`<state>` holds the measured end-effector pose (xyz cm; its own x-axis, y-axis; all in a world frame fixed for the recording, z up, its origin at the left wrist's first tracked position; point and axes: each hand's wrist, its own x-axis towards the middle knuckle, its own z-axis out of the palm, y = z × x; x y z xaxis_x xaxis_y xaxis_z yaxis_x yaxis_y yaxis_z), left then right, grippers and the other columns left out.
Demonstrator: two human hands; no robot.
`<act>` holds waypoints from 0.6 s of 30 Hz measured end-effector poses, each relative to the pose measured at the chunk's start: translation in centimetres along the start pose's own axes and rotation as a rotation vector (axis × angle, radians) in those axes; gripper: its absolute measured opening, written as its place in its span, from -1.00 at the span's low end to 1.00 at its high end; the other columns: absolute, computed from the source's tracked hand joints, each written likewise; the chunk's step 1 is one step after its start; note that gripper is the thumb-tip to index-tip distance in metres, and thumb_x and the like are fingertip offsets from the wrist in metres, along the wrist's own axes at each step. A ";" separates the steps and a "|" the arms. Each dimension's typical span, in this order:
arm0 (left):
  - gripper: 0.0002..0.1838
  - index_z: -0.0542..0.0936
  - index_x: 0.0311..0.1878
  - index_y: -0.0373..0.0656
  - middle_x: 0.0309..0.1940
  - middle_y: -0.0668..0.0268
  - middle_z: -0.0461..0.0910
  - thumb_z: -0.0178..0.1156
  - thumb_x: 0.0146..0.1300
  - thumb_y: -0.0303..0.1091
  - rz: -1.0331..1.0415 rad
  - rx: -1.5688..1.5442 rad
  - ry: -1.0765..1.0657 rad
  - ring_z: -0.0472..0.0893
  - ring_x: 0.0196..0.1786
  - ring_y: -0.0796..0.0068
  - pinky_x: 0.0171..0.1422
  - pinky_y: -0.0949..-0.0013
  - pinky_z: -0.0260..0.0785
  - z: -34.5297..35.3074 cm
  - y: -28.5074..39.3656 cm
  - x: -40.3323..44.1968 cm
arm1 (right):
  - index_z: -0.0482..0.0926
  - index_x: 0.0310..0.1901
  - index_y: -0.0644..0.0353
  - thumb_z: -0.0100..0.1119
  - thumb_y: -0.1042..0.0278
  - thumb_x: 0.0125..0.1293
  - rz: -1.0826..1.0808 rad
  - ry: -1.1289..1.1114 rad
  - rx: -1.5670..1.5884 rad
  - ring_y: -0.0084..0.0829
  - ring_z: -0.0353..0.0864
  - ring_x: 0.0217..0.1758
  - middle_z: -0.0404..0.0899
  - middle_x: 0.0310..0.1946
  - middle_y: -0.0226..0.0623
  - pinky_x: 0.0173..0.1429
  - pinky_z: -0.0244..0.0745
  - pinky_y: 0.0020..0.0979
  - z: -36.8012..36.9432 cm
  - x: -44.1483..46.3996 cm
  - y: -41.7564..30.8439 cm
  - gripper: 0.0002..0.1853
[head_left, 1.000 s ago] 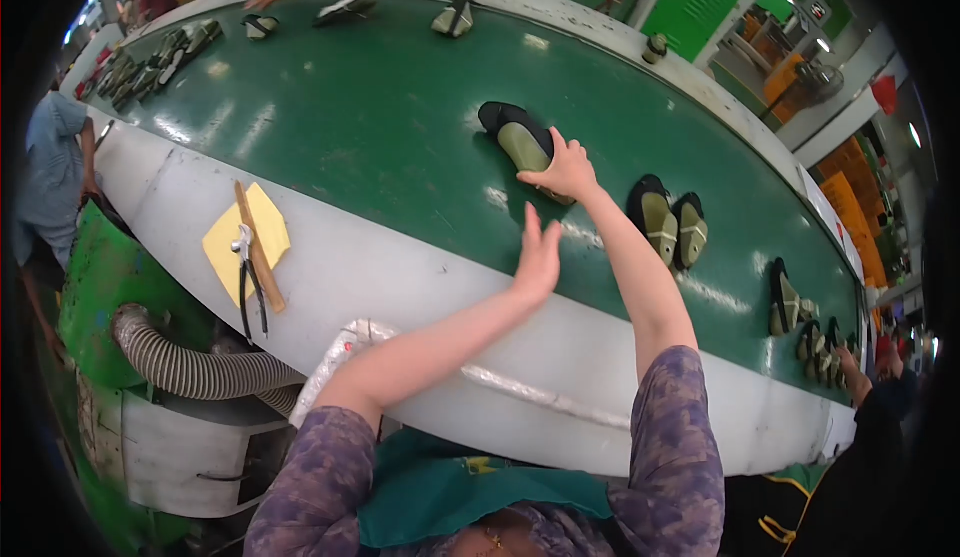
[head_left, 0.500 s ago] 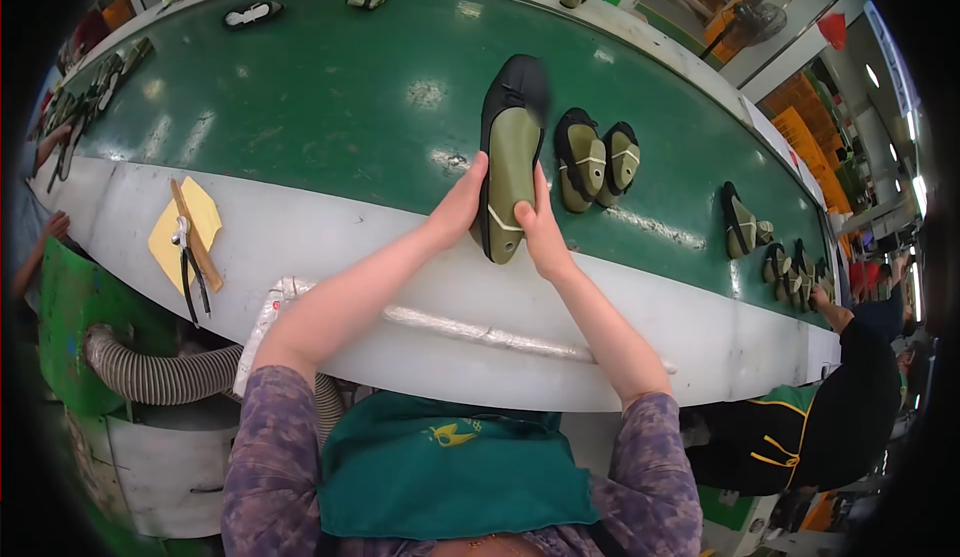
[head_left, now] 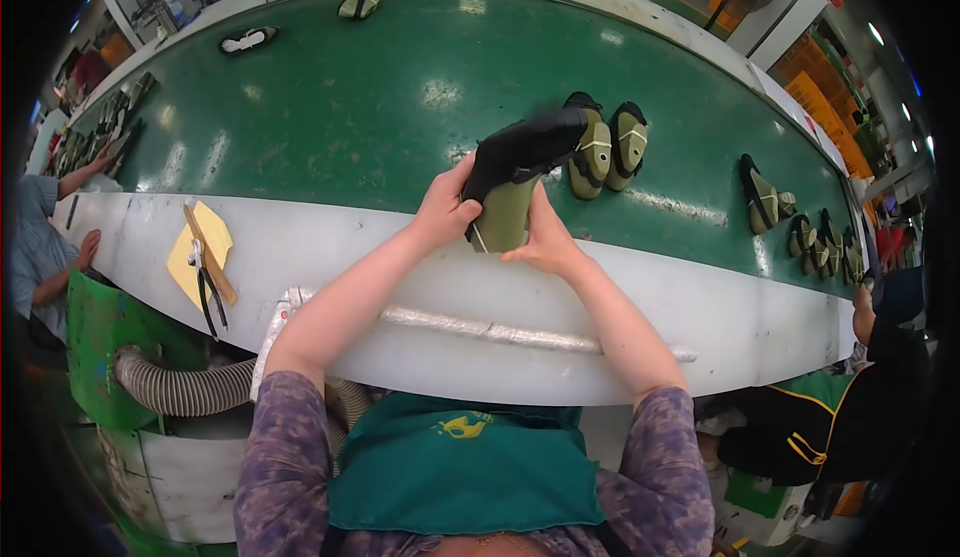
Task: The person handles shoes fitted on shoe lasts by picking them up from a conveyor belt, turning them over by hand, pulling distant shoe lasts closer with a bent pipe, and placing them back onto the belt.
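Observation:
A black shoe on an olive-green last (head_left: pixel 510 172) is held up over the near edge of the green belt (head_left: pixel 330 107), tilted with its toe up to the right. My left hand (head_left: pixel 445 205) grips its left side, thumb across the lower part. On the other side my right hand (head_left: pixel 550 235) is closed around the olive last near its lower end. Just beyond, to the right, two more shoes on lasts (head_left: pixel 628 147) lie on the belt, partly behind the held one.
Pincers (head_left: pixel 205 275) and a wooden stick (head_left: pixel 210 255) lie on yellow paper (head_left: pixel 183 267) at the left. A wrapped bar (head_left: pixel 490 331) runs along the white ledge (head_left: pixel 700 307). More shoes (head_left: pixel 760 197) stand right; co-workers are at both sides.
The shoe was first on the belt under my right hand, then lifted upright in both hands. Now its toe has tipped to the right and its side shows.

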<state>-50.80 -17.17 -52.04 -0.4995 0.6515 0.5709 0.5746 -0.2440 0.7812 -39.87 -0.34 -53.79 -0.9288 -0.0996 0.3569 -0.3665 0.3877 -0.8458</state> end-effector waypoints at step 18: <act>-0.11 0.22 0.42 -0.09 0.18 0.13 0.48 -0.52 0.35 0.45 -0.724 -0.789 -0.045 0.59 0.09 0.26 0.12 0.26 0.51 0.5 2.3 1.1 | -0.39 0.52 0.10 0.34 0.06 0.13 0.057 0.135 0.012 -0.05 -0.19 0.59 -0.34 0.55 -0.08 0.55 -0.03 -0.15 0.1 0.8 -1.3 0.18</act>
